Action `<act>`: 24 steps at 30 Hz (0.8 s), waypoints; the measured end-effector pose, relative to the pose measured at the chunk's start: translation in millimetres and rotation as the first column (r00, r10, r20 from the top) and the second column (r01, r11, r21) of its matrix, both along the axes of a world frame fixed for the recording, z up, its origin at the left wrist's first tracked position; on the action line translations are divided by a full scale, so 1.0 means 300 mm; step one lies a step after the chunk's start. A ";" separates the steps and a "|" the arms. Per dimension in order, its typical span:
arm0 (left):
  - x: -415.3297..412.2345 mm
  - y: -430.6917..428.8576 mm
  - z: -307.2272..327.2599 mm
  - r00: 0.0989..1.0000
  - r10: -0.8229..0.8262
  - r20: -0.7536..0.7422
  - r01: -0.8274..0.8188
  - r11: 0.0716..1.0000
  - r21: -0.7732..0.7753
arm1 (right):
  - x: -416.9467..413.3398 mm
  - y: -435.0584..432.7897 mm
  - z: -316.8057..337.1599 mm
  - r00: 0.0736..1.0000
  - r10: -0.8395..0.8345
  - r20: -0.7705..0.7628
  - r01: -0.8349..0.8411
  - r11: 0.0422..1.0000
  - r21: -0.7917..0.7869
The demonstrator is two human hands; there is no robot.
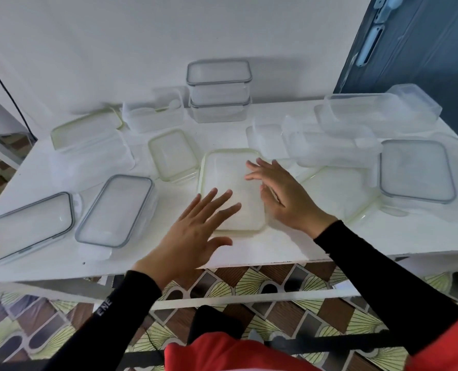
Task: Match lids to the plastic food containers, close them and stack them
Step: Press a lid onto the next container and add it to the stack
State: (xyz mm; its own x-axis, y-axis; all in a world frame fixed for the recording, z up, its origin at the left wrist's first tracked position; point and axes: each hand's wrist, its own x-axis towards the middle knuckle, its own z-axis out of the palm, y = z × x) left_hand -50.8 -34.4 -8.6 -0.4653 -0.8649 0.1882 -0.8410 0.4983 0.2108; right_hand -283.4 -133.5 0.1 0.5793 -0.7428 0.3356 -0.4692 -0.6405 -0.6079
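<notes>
Now left hand (195,231) & right hand (289,202) are hovering w/ fingers spread, gripping nothing, over the clear rectangular green-rimmed plastic lid (222,172), so pressing evenly on opp. edges is looking best.

I see a white table (276,249) against a plain white wall (115,36). Dark blue door (431,57), pale handle (369,46), far right. Black cable (8,95) left. Brown-green patterned tile floor (289,328) below. Soft, even light.
</notes>
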 end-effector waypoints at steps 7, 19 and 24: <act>0.226 0.010 0.054 0.991 0.132 0.020 -0.133 0.991 0.022 | -0.006 0.075 -0.053 0.968 -0.117 -0.220 0.044 0.950 -0.308; 0.008 0.027 0.012 0.931 0.339 0.137 -0.336 0.941 -0.042 | 0.068 0.163 -0.081 0.952 -0.126 -0.279 0.027 0.942 -0.335; 0.002 0.027 -0.035 0.932 0.363 0.019 -0.354 0.918 -0.176 | 0.071 0.156 -0.104 0.953 -0.151 -0.261 0.032 0.911 -0.411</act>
State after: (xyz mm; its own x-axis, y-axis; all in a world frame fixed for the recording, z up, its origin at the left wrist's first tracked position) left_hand -50.2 -26.3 -19.0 -0.1421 -0.9336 0.3288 -0.9771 0.1855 0.1042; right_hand -262.0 -86.7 -31.1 0.6294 -0.6354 0.4473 -0.6500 -0.7460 -0.1451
